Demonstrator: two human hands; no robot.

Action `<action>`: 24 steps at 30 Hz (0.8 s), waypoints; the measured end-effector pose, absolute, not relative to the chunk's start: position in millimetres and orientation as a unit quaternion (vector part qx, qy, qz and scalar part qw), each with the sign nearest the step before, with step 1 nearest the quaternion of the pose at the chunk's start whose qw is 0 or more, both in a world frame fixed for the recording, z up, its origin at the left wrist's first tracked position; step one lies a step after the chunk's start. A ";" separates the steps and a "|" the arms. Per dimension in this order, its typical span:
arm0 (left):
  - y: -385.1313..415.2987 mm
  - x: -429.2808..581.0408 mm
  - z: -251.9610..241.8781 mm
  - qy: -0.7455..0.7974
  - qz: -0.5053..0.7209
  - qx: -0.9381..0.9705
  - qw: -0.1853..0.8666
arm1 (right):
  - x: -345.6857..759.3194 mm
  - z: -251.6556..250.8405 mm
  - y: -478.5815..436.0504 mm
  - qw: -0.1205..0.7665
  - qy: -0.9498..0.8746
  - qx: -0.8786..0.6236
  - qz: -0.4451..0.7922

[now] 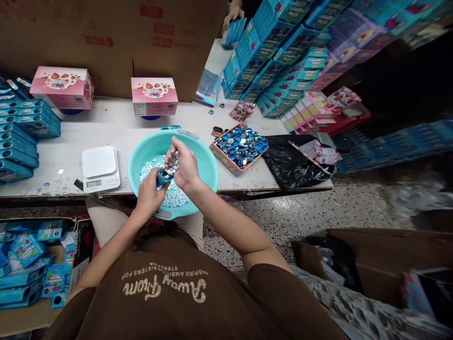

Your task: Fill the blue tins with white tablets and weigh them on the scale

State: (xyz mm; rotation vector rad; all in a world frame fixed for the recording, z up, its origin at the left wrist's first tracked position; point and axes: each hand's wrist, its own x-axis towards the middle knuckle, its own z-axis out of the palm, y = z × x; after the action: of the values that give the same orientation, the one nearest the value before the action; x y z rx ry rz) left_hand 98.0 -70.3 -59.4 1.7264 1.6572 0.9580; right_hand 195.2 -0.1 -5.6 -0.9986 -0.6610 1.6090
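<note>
At the far left, blue printed cardboard boxes stand in stacks on the white tabletop. Next comes a flat white digital scale, its pan bare and its display reading zero. The left arm rises from the lower left, elbow out to the side, its forearm slanting up and rightward over the near rim of a round turquoise plastic basin. The left hand is partly closed, thumb on the near side and fingers on the far side, gripping a small blue container with a dark opening above the basin. Beneath both hands, loose small white pieces cover part of the basin's floor.

The right hand sits just right of the container, half closed into a cup, thumb raised and fingers curled around a handful of the same white pieces, right at the container's opening. The right forearm slants down and rightward from the wrist to a bent elbow near the brown shirt. Farther right, a shallow pink cardboard tray holds heaped blue-and-silver caps, and a crumpled black plastic bag lies beside it.
</note>
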 end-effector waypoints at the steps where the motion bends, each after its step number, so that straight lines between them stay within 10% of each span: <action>1: -70.3 98.2 -59.1 0.619 0.358 0.641 0.280 | 194.9 -5.5 -0.6 0.536 -0.281 -0.418 0.677; 24: -70.1 101.0 -58.6 0.649 0.347 0.604 0.307 | 193.4 3.8 -9.0 0.519 -0.328 -0.441 0.654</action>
State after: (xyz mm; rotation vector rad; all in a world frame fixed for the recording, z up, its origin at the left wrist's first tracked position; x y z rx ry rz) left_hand 101.0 -70.1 -58.6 1.5972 1.7158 0.9189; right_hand 193.4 -9.0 3.8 -1.0580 -0.7875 1.5685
